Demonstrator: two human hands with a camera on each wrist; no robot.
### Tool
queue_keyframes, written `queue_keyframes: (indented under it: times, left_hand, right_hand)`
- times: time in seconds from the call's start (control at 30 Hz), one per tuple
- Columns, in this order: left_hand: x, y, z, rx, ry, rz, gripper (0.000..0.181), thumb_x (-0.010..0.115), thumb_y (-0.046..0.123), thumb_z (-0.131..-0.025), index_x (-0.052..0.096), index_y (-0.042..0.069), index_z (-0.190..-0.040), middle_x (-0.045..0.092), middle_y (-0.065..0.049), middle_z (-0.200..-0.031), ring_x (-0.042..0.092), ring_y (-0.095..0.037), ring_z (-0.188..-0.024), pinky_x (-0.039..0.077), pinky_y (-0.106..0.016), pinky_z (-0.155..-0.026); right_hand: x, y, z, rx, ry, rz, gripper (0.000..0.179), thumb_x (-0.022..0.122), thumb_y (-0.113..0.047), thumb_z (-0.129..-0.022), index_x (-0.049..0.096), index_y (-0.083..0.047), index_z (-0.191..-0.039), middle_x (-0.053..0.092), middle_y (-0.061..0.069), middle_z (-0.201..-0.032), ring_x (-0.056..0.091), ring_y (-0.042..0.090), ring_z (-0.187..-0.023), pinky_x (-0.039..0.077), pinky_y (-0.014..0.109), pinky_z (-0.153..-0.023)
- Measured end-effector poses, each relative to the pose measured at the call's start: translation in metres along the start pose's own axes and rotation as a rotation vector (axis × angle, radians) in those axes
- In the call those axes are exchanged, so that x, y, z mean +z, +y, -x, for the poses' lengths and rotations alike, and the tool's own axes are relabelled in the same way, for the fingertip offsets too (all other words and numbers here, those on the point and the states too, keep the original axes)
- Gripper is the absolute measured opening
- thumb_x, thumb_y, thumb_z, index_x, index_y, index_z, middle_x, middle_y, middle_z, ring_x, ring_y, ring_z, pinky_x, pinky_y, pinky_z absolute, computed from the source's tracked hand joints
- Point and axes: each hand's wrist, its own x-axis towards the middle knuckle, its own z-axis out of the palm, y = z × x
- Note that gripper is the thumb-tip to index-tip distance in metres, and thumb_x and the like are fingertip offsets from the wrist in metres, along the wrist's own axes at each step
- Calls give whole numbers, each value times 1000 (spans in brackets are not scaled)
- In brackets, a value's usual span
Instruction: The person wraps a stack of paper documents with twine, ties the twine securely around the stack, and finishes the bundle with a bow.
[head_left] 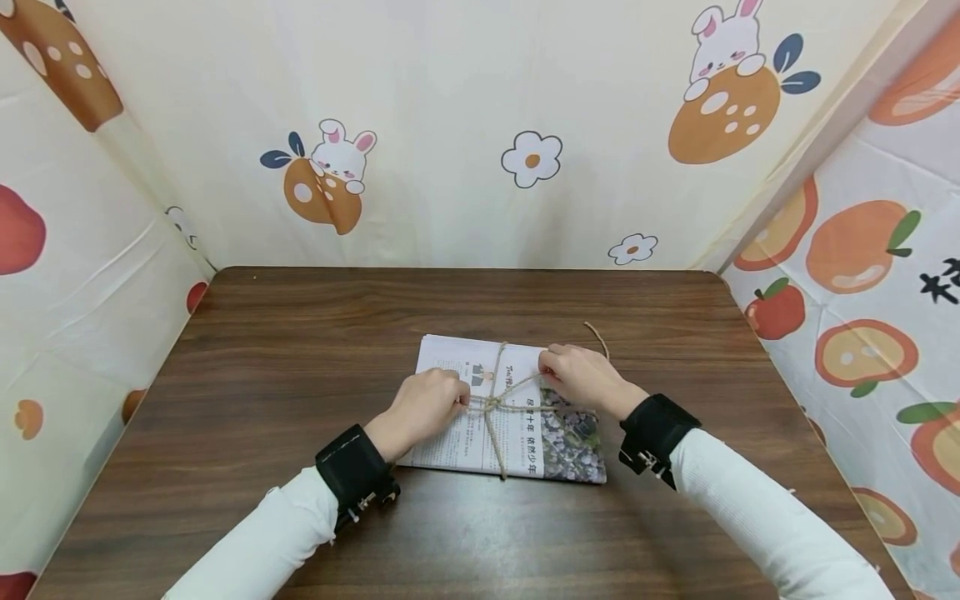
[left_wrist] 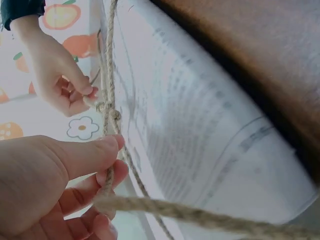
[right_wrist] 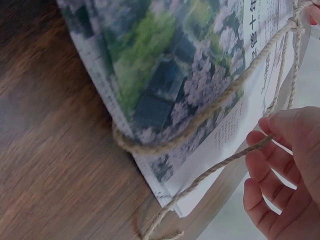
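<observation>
A folded stack of newspaper (head_left: 457, 442) lies on the table, with twine (head_left: 497, 442) crossed over it both ways and knotted near the middle. My left hand (head_left: 427, 408) is at the left of the knot and pinches one twine end between thumb and fingers, seen closely in the left wrist view. To the right of the knot, my right hand (head_left: 583, 377) pinches the other end; its loose tail (right_wrist: 210, 172) trails past the paper's edge in the right wrist view. The knot (left_wrist: 110, 110) sits between both hands.
The brown wooden table (head_left: 300, 333) extends around the newspaper on all sides. A printed cloth (head_left: 450, 208) hangs behind it, with more patterned cloth along the left and right. Black bands (head_left: 356, 471) circle both wrists.
</observation>
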Motion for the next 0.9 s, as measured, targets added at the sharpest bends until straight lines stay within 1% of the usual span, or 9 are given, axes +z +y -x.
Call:
queue_keyframes:
  times: [0.17, 0.27, 0.37, 0.5, 0.63, 0.8, 0.9]
  left_hand:
    - [-4, 1, -6, 28, 35, -35, 11, 69, 9, -79, 71, 19, -75, 64, 5, -76, 59, -15, -71, 46, -29, -52]
    - [-7, 3, -9, 44, 47, -13, 9, 69, 10, -80, 70, 18, -77, 62, 3, -76, 60, -16, -71, 47, -29, -55]
    - [-9, 6, -11, 51, 74, 17, 9, 69, 10, -81, 69, 18, -77, 60, 3, -74, 59, -14, -68, 47, -28, -57]
    - [-9, 8, -15, 64, 123, 33, 11, 65, 9, -84, 68, 18, -77, 57, 4, -73, 55, -10, -63, 44, -24, -55]
    - [-8, 12, -18, 71, 154, 37, 10, 63, 9, -85, 67, 16, -79, 56, 3, -74, 53, -9, -61, 43, -23, -53]
    - [-7, 17, -23, 58, 160, 46, 10, 62, 8, -85, 64, 14, -77, 55, 2, -74, 52, -9, -61, 44, -25, -55]
    - [-6, 19, -24, 54, 151, 56, 13, 61, 6, -84, 60, 14, -74, 53, 3, -71, 48, -8, -59, 42, -25, -54]
  right_hand:
    - [-3, 2, 4, 13, 2, -11, 2, 62, -13, -87, 61, -14, -87, 55, 0, -80, 48, 10, -63, 36, 24, -55]
    - [-3, 3, 6, 20, 15, -10, 4, 64, -14, -86, 61, -14, -89, 54, -1, -80, 49, 10, -64, 38, 25, -56]
    - [-3, 4, 7, 16, 30, 2, 4, 64, -15, -86, 61, -14, -88, 53, 0, -80, 48, 11, -64, 38, 25, -56]
    - [-2, 4, 9, 5, 51, 12, 4, 64, -14, -85, 61, -13, -87, 52, 0, -80, 48, 13, -65, 38, 26, -57]
    - [-3, 5, 10, 5, 62, 25, 5, 64, -12, -85, 60, -13, -87, 51, 2, -80, 46, 14, -65, 36, 26, -57]
    - [-4, 7, 10, 15, 67, 70, 5, 64, -11, -85, 59, -12, -86, 50, 3, -80, 46, 15, -64, 36, 26, -55]
    - [-5, 7, 10, 44, 65, 83, 5, 64, -12, -85, 59, -12, -87, 53, 3, -80, 50, 15, -65, 37, 26, -54]
